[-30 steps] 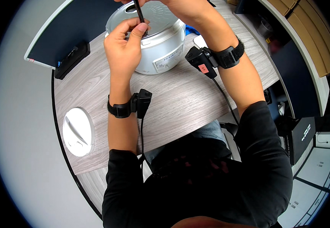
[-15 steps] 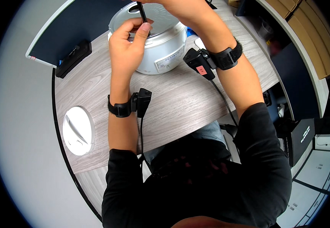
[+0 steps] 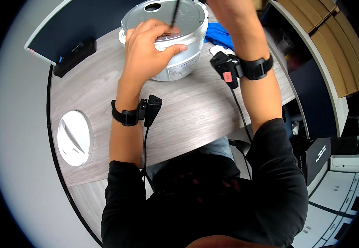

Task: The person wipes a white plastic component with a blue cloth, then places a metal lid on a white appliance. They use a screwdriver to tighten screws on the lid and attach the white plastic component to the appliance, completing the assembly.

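A round white rice cooker (image 3: 169,62) stands at the far side of the desk, a grey metal disc (image 3: 163,15) with an oval hole on its top. My left hand (image 3: 148,47) rests over the front rim of that disc, fingers bent and spread, thumb apart over the cooker's front wall. By the left fingertips the lower end of a thin black rod (image 3: 175,13) meets the disc; it is blurred and runs up out of view. To the right, my right hand (image 3: 231,10) is raised and cut off by the upper edge, so its fingers and grip are hidden.
An oval white part (image 3: 75,138) with a curved handle shape lies at the desk's left. Blue cloth (image 3: 220,36) sits right of the cooker. A black device (image 3: 76,57) is by the dark partition. Cardboard boxes (image 3: 340,58) fill a shelf at right. Cables hang from both wrist straps.
My left hand has let go of the black rod and flattened onto the disc's rim. The right hand has shifted right, and the rod now leans the other way.
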The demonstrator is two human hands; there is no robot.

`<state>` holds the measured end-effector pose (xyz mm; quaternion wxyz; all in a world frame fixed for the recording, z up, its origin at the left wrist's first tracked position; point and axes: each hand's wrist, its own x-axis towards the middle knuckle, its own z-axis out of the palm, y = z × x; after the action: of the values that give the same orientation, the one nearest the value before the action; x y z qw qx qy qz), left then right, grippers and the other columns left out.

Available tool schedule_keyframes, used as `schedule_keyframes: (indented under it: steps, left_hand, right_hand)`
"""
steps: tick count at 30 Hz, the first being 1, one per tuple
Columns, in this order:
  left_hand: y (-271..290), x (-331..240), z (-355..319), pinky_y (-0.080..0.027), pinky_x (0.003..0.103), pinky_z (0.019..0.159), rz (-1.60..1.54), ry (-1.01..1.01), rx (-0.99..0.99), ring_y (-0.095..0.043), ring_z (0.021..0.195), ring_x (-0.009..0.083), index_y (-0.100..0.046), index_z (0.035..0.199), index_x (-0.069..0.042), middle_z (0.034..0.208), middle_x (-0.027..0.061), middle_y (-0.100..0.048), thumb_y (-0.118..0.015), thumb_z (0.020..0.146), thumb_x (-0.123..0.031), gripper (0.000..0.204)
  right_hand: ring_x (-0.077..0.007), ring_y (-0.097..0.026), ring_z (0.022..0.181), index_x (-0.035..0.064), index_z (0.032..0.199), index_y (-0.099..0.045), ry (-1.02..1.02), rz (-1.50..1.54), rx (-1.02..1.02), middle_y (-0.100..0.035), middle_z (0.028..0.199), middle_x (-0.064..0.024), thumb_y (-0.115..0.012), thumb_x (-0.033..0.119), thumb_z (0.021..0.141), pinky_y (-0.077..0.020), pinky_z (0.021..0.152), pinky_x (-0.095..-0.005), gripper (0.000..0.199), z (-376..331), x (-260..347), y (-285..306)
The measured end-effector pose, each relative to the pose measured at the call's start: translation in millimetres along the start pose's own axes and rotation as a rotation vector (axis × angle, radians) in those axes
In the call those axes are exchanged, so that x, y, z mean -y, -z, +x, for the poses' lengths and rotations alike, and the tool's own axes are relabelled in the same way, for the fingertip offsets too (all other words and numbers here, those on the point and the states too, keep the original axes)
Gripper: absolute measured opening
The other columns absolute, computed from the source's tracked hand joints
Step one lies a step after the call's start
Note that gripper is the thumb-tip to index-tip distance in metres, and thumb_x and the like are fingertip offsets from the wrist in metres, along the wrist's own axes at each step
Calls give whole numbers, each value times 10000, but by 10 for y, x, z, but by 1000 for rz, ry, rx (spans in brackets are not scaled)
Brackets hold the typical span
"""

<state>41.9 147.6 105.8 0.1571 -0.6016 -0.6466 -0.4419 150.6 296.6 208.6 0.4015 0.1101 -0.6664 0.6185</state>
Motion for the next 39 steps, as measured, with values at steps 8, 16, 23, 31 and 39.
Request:
schedule_keyframes:
  steps: [8, 16, 23, 31, 39]
  left_hand:
    - [83, 88, -8, -448, 349, 817, 4, -84, 41, -622, 902, 205, -762, 966, -65, 963, 48, -685, -844, 724, -180, 280]
    - [702, 292, -146, -502, 367, 905, 228, -1, 129, -652, 999, 271, -689, 1047, -43, 1070, 80, -687, -761, 746, -24, 310]
    - [775, 71, -221, -475, 385, 944, 136, 107, 86, -617, 1086, 299, -685, 1102, -75, 1149, 93, -667, -763, 780, -89, 332]
    - [412, -177, -214, -488, 382, 919, 279, 132, 41, -633, 1042, 296, -692, 1098, -66, 1073, 112, -688, -767, 781, -79, 326]
    - [398, 12, -196, -514, 357, 855, 200, 135, -16, -666, 954, 282, -707, 1051, -58, 1024, 109, -701, -743, 779, -3, 280]
  right_hand:
    - [-112, -649, 793, 14, 1000, -749, -47, -360, -193, -720, 854, -59, -765, 206, 887, -496, 751, -248, 224, -745, -275, 691]
    - [-120, -561, 629, 20, 711, -695, -486, -610, -273, -617, 660, -41, -819, 293, 823, -434, 579, -269, 321, -1123, -811, 901]
    - [-164, -587, 531, 26, 640, -676, -838, -819, -20, -637, 596, -70, -854, 342, 766, -465, 559, -307, 385, -1133, -1196, 766]
    - [-180, -662, 579, 12, 690, -702, -967, -985, 63, -677, 647, -79, -874, 354, 735, -526, 596, -300, 386, -1035, -1480, 673]
    - [-192, -679, 574, 23, 676, -706, -994, -1068, 105, -694, 637, -88, -887, 416, 706, -544, 634, -308, 433, -1024, -1573, 683]
